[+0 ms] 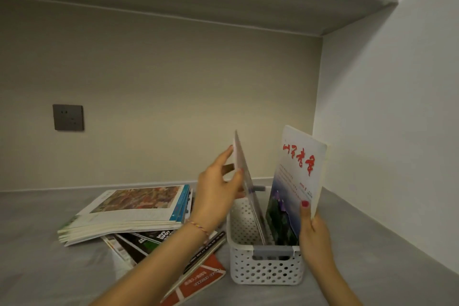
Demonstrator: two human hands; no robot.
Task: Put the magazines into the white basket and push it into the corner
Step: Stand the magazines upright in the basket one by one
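Observation:
A white perforated basket with a grey handle stands on the grey counter, right of centre. Two magazines stand upright in it. My left hand holds the thin one seen edge-on, thumb and fingers on either side of it. My right hand grips the lower right edge of the magazine with red lettering and a landscape cover, which leans right. Left of the basket lies a loose pile of magazines, with darker ones and a red-covered one fanned out beneath my left forearm.
The counter meets the back wall and the right wall in a corner just behind the basket. A grey wall socket sits on the back wall at left. A shelf with red berries runs overhead.

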